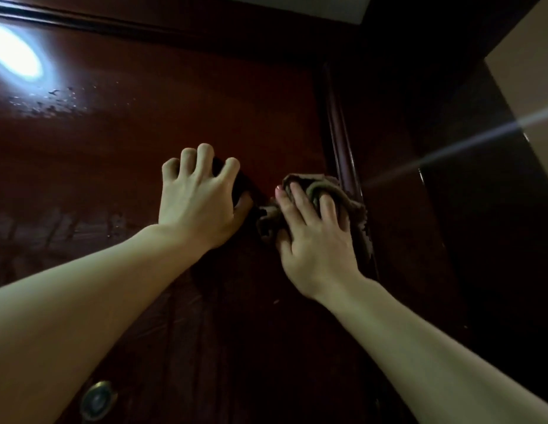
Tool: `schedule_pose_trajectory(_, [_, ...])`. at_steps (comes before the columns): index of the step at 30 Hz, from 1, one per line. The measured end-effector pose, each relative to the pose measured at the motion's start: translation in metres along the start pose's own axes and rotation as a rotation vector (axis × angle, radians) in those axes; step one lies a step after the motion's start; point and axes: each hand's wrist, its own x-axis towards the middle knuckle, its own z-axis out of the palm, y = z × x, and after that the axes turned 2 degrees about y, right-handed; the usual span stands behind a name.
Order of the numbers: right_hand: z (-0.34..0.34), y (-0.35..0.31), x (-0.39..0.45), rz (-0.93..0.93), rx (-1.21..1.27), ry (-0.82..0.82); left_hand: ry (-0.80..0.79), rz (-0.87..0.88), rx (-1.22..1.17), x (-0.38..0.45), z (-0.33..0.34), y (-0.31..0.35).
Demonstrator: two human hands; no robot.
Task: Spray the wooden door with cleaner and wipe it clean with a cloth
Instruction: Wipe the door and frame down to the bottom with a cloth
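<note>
- Wooden door [129, 133]: dark reddish-brown, glossy, filling most of the frame from the left edge to right of centre; seen from close up and angled upward.
- Light glare [14, 53]: bright white oval reflected on the door surface, upper left of the frame.
- Droplets [52, 101]: scattered wet specks and small runs on the door just below the glare; fainter streaks lie lower at the left edge, mid-height.
- Left hand [199, 197]: centre of the frame, fingers spread and bent at the knuckles, fingertips and heel braced against the door; it holds nothing.
- Cloth [315, 186]: brownish, bunched, right of centre, pressed to the door at its right margin, touching the raised moulding.
- Right hand [315, 231]: just right of the left hand, lying over the cloth, fingers curled into its folds and gripping it against the wood.
- Moulding [340, 127]: vertical raised strip running up from the cloth toward the upper right of centre.
- Round metal fitting [98, 399]: set into the door at lower left, partly behind the left forearm; its kind cannot be told.
- Wall [523, 71]: pale beige, upper right corner, beyond a dark frame section.
</note>
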Motion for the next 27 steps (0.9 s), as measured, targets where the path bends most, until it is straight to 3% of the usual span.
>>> schedule_pose_trajectory(13, [-0.015, 0.022, 0.016, 0.016, 0.109, -0.061, -0.071, -0.005, -0.017, -0.008, 0.002, 0.035])
schedule_pose_trajectory(18, [-0.001, 0.021, -0.034, -0.033, 0.027, -0.056, -0.079, 0.070, -0.016, -0.013, 0.004, 0.047])
schedule_pose_trajectory(27, [-0.015, 0.056, -0.015, -0.012, -0.032, -0.032, -0.116, 0.075, -0.046, -0.013, 0.004, 0.080])
